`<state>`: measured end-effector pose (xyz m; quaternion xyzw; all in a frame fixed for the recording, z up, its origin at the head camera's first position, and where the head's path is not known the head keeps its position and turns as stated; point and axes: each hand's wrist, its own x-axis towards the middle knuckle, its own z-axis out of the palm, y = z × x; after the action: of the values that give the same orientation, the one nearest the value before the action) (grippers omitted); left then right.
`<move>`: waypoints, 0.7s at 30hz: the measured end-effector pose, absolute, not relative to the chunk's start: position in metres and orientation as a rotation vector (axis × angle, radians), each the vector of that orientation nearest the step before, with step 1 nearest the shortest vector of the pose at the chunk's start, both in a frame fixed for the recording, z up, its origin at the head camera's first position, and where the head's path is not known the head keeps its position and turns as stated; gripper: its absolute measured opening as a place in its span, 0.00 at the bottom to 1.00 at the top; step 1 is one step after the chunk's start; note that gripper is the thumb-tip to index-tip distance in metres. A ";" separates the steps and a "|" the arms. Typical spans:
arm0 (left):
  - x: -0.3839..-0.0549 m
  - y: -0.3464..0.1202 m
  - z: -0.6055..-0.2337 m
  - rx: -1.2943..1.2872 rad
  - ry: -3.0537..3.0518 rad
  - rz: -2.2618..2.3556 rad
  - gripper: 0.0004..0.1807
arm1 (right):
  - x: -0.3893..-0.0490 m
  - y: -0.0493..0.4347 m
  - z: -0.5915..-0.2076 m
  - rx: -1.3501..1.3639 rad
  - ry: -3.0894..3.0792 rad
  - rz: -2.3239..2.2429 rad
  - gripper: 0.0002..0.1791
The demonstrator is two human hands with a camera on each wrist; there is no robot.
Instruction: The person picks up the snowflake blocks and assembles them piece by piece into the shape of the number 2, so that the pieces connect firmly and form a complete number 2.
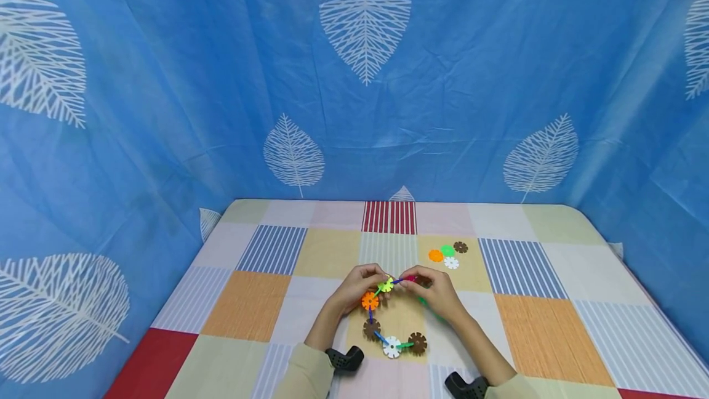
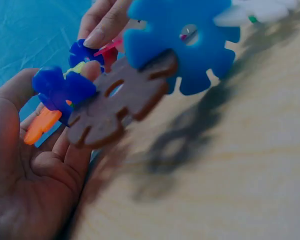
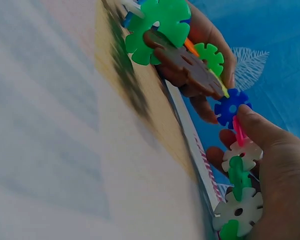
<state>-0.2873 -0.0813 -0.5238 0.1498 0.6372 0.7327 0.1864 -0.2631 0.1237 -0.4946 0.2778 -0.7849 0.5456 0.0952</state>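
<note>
A chain of slotted, flower-shaped interlocking discs in several colours hangs between both hands. My left hand (image 1: 354, 287) grips it around the yellow-green disc (image 1: 386, 285), with an orange disc (image 1: 370, 301) just below the fingers. From there the chain curves down through a brown disc (image 1: 372, 329) and a white disc (image 1: 392, 347) to a brown end disc (image 1: 418, 343). My right hand (image 1: 440, 294) pinches it near a blue disc (image 3: 232, 108), the thumb pressed at its edge. Beyond that, a pink disc (image 3: 238, 131) and a pale disc (image 3: 239, 212) run along the right palm.
Several loose discs lie together past the right hand, among them an orange one (image 1: 436, 255), a white one (image 1: 451, 262) and a brown one (image 1: 461, 247). A patchwork cloth (image 1: 260, 300) covers the table. Blue leaf-print curtains (image 1: 443, 79) stand behind and at both sides.
</note>
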 end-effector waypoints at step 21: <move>-0.274 -0.078 -0.502 0.384 1.829 2.077 0.06 | -0.275 0.129 -0.523 0.718 -2.426 1.468 0.19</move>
<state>-0.2741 -0.0784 -0.5015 0.1353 0.6447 0.7322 0.1731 -0.2755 0.1287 -0.5229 0.2440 -0.8246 0.4988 0.1079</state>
